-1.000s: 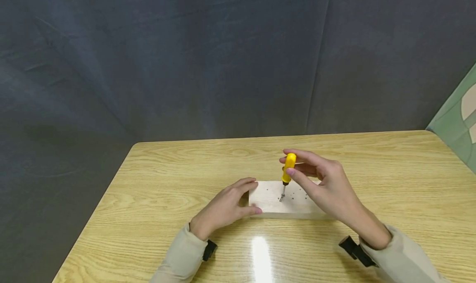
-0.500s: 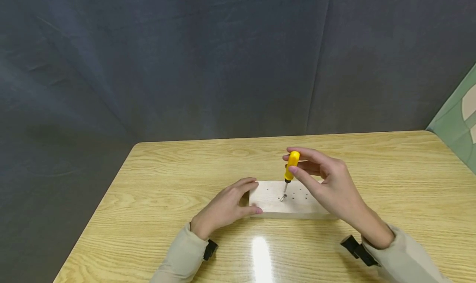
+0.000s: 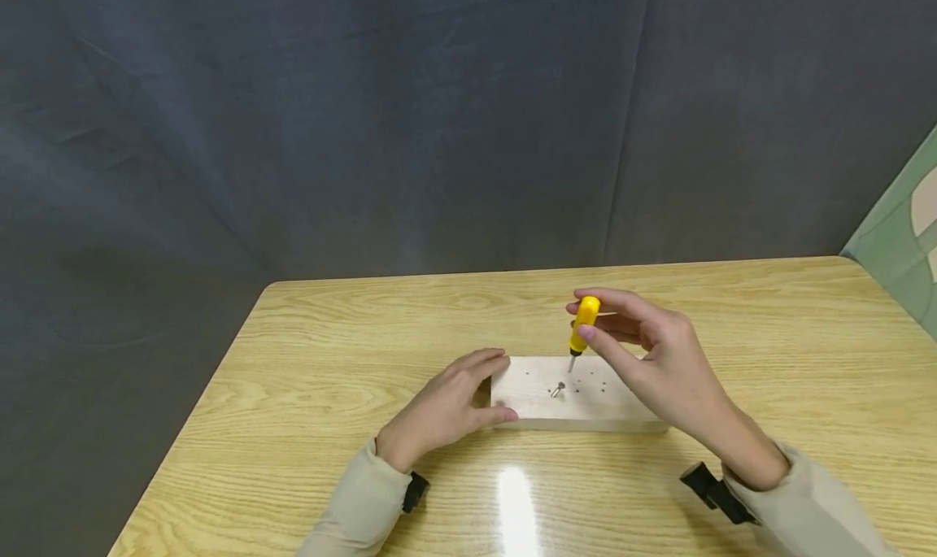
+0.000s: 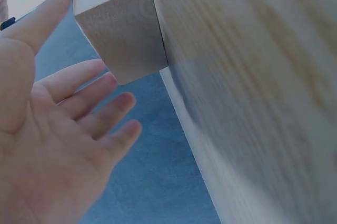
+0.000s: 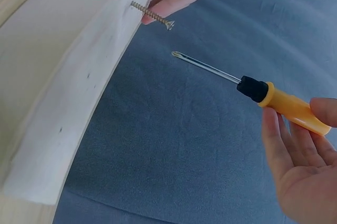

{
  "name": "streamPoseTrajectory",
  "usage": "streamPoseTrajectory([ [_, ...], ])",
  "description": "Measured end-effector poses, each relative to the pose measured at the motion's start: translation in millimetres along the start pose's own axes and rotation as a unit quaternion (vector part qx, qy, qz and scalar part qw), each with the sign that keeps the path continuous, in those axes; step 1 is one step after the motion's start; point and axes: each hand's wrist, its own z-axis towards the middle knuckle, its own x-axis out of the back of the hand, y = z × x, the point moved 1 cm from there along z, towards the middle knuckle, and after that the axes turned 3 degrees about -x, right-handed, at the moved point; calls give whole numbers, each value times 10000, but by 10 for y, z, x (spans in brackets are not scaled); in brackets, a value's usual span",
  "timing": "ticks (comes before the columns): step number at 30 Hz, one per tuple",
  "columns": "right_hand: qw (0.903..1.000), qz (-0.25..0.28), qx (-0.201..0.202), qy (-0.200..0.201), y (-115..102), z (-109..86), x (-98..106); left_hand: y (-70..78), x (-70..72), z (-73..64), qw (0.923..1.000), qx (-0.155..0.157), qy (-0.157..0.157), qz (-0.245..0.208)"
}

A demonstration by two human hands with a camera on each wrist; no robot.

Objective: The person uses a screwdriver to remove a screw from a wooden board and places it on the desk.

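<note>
A pale wooden board [image 3: 600, 406] lies lengthwise on the table, its top dotted with several small holes. One metal screw [image 3: 559, 389] stands out of it, tilted; in the right wrist view the threaded shank of the screw [image 5: 152, 14] is mostly exposed. My left hand [image 3: 450, 402] holds the board's left end, thumb on the near side and fingertips on the far side. Between thumb and fingers, my right hand [image 3: 666, 370] grips a yellow-handled Phillips screwdriver [image 5: 292, 109]. The screwdriver's tip is apart from the screw head, above it and to its right.
The light wood-grain table [image 3: 351, 329] extends around the board. A dark cloth [image 3: 439, 134] hangs behind its far edge. Green patterned material [image 3: 904, 215] shows at the far right. A black strap device [image 3: 717, 492] sits at my right wrist.
The screwdriver has lifted off the screw head and moved right and slightly up with my right hand. The screw stays tilted in the board. My left hand has stayed in place.
</note>
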Motion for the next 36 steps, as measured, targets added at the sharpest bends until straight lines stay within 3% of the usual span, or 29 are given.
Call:
streamPoseTrajectory([
  [15,9995,-209,153,183,77,-39,94,157,12,86,9983,-404,297,299],
  [36,9959,-629,365,542,233,-146,370,350,-90,261,9943,-802,351,602],
])
